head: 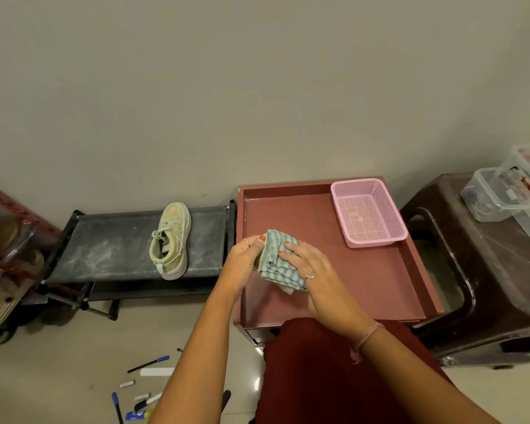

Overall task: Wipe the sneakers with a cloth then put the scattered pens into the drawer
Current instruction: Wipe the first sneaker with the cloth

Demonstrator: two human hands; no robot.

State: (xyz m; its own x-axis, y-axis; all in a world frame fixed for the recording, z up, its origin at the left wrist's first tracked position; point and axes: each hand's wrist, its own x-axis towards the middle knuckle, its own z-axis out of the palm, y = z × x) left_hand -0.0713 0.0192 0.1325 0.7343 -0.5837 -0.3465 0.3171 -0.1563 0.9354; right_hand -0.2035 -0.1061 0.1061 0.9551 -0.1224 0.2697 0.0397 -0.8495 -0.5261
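A folded cloth (276, 258) with grey and teal stripes is held over the left part of the reddish-brown cabinet top (364, 286). My left hand (242, 258) pinches its left edge with thumb and fingers. My right hand (315, 270) grips its right side, fingers laid over the folds. One pale, dirty sneaker (170, 240) lies on the dusty black shoe rack (110, 246), left of the cabinet. Several pens and markers (149, 364) lie scattered on the floor at the lower left. A drawer front (254, 335) shows just under the cabinet top, partly hidden by my clothing.
An empty pink mesh basket (369, 212) sits at the cabinet top's back right. A dark brown plastic stool (487, 270) on the right carries clear plastic boxes (496, 194). Sandals in a bag (3, 264) lie at the far left. A plain wall runs behind.
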